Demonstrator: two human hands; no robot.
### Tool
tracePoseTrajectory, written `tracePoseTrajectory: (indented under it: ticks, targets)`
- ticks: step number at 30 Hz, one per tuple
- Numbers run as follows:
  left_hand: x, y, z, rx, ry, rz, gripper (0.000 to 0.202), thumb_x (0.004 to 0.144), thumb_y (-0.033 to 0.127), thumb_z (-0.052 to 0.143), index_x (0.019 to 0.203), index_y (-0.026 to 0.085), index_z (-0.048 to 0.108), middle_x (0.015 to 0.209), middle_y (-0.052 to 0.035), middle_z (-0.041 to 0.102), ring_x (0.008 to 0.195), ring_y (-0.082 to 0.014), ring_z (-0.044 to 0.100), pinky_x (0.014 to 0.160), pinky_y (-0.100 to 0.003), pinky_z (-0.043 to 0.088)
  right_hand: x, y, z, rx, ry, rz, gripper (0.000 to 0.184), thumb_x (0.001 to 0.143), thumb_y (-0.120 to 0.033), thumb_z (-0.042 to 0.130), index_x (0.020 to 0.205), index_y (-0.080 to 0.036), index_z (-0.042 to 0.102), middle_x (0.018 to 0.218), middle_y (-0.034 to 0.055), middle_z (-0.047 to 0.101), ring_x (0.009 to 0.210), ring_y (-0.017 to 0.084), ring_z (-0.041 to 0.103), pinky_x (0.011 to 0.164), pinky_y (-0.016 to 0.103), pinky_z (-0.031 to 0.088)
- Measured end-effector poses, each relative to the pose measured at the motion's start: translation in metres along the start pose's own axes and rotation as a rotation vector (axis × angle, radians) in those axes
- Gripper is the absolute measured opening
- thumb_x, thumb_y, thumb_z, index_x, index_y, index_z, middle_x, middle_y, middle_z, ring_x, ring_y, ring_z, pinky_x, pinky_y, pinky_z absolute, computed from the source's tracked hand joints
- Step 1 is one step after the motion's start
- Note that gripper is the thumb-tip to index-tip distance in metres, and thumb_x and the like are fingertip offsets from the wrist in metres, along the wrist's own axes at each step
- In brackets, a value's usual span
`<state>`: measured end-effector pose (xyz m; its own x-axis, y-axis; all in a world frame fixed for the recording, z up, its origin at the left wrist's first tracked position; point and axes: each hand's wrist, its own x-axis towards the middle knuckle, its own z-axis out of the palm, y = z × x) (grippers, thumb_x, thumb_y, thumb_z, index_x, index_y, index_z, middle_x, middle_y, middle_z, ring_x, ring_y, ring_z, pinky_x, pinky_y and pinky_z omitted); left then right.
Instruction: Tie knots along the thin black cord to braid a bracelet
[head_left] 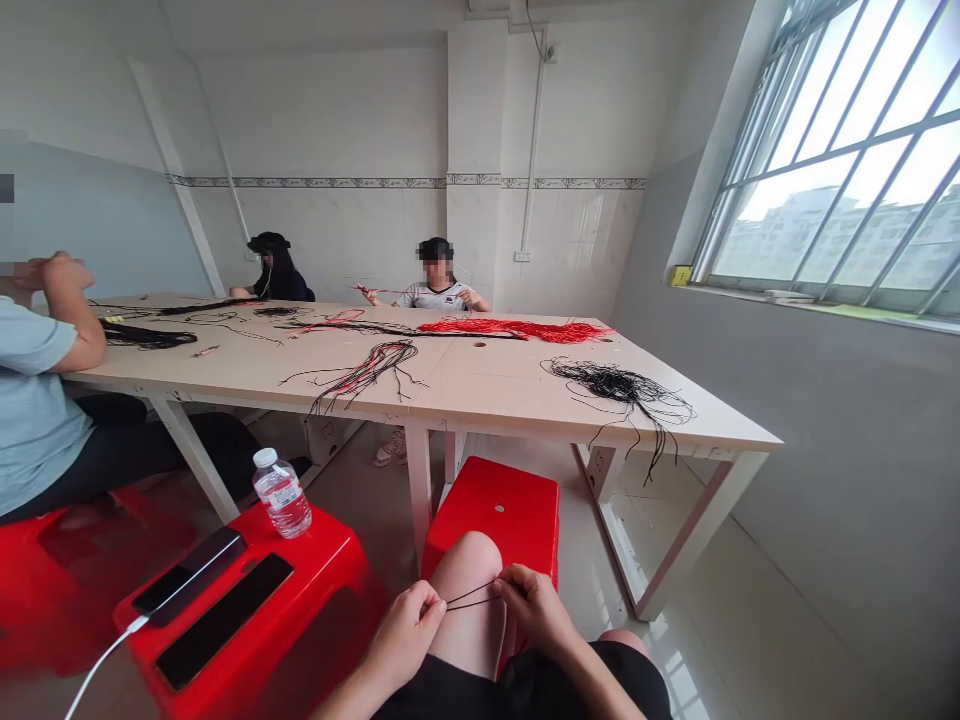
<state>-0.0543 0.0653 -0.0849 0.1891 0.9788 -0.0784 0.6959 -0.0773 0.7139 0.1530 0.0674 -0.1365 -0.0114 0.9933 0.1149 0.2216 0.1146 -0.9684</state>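
Observation:
A thin black cord (474, 597) runs in two strands between my hands, just above my bare knee. My left hand (409, 622) pinches one end of it between thumb and fingers. At the other end my right hand (534, 603) is closed on the same cord, its fingertips pressed together. Part of the cord is hidden inside both hands. Beyond my hands, a tangled heap of black cords (615, 382) lies on the table at the right. A bundle of black and red cords (367, 372) hangs partly over the table's near edge.
A long pale table (480, 385) stands ahead, bearing red cords (517, 330) farther back. In front is a red stool (517, 490); another red stool (330, 560) at the left carries a water bottle (283, 495) and two phones (225, 620). Several people sit around the table.

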Motion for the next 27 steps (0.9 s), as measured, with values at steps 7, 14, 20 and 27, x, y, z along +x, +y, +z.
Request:
tracePoseTrajectory:
  ticks: [7,14,20,27]
  targets:
    - [0.009,-0.001,-0.006,-0.029,-0.009,-0.031,0.02,0.077,0.024,0.044,0.058,0.019,0.041,0.055,0.0042,0.045,0.055,-0.0127,0.044,0.053,-0.023,0.031,0.019,0.038,-0.06,0.11,0.064,0.146,0.036,0.061,-0.048,0.068,0.055,-0.014,0.06,0.049,-0.0046,0.044,0.05,0.008,0.034,0.049,0.021,0.026]
    - [0.008,-0.003,0.005,0.001,0.077,0.01,0.019,0.079,0.024,0.043,0.06,0.02,0.042,0.057,0.0021,0.05,0.058,-0.0148,0.049,0.058,-0.026,0.036,-0.021,0.108,-0.103,0.333,0.353,0.409,0.052,0.053,-0.064,0.067,0.069,-0.017,0.056,0.043,-0.0132,0.019,0.038,0.005,0.016,0.038,0.021,0.02]
    - [0.009,-0.008,0.014,0.049,0.137,0.057,0.017,0.08,0.026,0.043,0.063,0.021,0.044,0.063,-0.0007,0.056,0.066,-0.0174,0.056,0.064,-0.028,0.041,-0.041,0.125,-0.095,0.437,0.606,0.432,0.054,0.057,-0.064,0.067,0.081,-0.017,0.055,0.045,-0.0116,0.027,0.038,0.007,0.029,0.039,0.022,0.029]
    - [0.014,-0.009,0.011,0.055,0.163,0.064,0.019,0.079,0.022,0.047,0.061,0.02,0.047,0.058,0.0011,0.055,0.06,-0.0155,0.056,0.059,-0.027,0.042,-0.029,0.124,-0.099,0.356,0.664,0.434,0.049,0.05,-0.056,0.075,0.071,-0.015,0.06,0.04,-0.0098,0.037,0.034,0.007,0.034,0.035,0.023,0.029]
